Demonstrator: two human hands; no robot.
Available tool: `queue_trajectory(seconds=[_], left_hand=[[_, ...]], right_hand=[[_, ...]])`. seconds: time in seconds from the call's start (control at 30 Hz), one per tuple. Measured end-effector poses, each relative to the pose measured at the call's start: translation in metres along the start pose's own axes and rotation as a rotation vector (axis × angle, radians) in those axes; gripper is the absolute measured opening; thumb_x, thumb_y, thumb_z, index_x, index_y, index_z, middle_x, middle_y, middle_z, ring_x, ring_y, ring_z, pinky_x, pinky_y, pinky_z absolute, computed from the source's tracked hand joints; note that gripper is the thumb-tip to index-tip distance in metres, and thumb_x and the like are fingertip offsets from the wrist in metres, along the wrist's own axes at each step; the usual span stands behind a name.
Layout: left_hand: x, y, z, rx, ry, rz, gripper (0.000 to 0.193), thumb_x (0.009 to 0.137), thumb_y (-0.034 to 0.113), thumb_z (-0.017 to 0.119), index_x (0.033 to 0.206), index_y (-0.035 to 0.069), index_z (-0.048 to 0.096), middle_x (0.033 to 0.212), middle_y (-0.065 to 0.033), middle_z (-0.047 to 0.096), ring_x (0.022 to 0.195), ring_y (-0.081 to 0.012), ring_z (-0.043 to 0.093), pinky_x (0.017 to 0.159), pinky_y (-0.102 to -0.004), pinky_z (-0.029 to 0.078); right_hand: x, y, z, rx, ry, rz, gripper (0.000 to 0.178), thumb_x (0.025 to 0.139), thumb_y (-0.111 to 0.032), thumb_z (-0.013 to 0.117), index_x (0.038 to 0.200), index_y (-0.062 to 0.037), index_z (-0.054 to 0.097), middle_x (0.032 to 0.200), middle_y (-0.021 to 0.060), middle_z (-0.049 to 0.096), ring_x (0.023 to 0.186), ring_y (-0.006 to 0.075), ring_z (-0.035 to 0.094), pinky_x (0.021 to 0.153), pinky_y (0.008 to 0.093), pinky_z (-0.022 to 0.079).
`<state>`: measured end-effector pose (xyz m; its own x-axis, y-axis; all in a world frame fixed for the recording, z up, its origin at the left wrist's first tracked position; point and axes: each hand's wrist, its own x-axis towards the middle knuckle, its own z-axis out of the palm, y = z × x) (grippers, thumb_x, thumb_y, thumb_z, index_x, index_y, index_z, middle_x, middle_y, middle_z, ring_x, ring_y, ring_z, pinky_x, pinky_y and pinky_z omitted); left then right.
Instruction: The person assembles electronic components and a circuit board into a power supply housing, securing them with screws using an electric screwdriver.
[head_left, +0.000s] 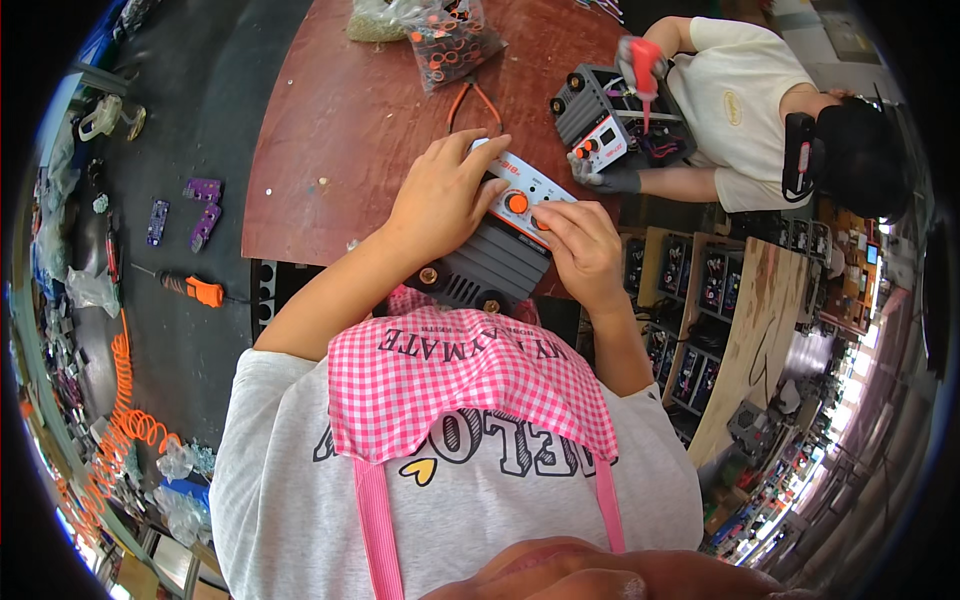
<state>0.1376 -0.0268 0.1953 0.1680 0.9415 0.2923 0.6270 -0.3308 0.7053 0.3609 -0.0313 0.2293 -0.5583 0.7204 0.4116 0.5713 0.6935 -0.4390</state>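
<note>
A dark grey welding machine point(497, 262) lies tilted against the table's near edge, its white panel facing up and its brass terminals toward my body. My left hand point(440, 195) grips the panel's left end, with the thumb on the panel face and the fingers over its far edge. At the panel's right end, my right hand point(583, 250) has its fingertips closed around an orange knob point(541, 217), which they partly cover. Between the hands, another orange knob point(516, 203) shows fully.
Beyond the machine are orange-handled pliers point(470, 101) and a bag of orange-and-black parts point(447, 48) on the red table point(330, 130). At right, a co-worker point(745, 85) holds a red power screwdriver point(645, 70) over an opened machine point(600, 115). An orange screwdriver point(195, 289) and purple circuit boards point(204, 212) lie left.
</note>
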Motion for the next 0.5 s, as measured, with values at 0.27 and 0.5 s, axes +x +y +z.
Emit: queue_trajectory(seconds=[0.27, 0.5], left_hand=[[0.0, 0.0011, -0.0012, 0.006, -0.015, -0.012, 0.046, 0.091, 0.02, 0.064, 0.135, 0.01, 0.053, 0.129, -0.0168, 0.054, 0.114, -0.0359, 0.056, 0.096, -0.0437, 0.046], [0.0014, 0.0003, -0.0013, -0.012, -0.02, -0.012, 0.046, 0.091, 0.019, 0.064, 0.134, 0.01, 0.053, 0.128, -0.017, 0.055, 0.112, -0.0362, 0.057, 0.095, -0.0433, 0.047]], right_hand=[[0.0016, 0.0015, -0.0003, 0.032, -0.012, 0.001, 0.035, 0.07, 0.002, 0.073, 0.105, -0.0066, 0.072, 0.102, 0.0051, 0.07, 0.089, 0.0254, 0.063, 0.078, 0.036, 0.052], [-0.0019, 0.0036, 0.0036, 0.037, -0.005, 0.059, 0.036, 0.071, 0.002, 0.074, 0.105, -0.0091, 0.073, 0.103, 0.0061, 0.064, 0.093, 0.0259, 0.058, 0.079, 0.0351, 0.051]])
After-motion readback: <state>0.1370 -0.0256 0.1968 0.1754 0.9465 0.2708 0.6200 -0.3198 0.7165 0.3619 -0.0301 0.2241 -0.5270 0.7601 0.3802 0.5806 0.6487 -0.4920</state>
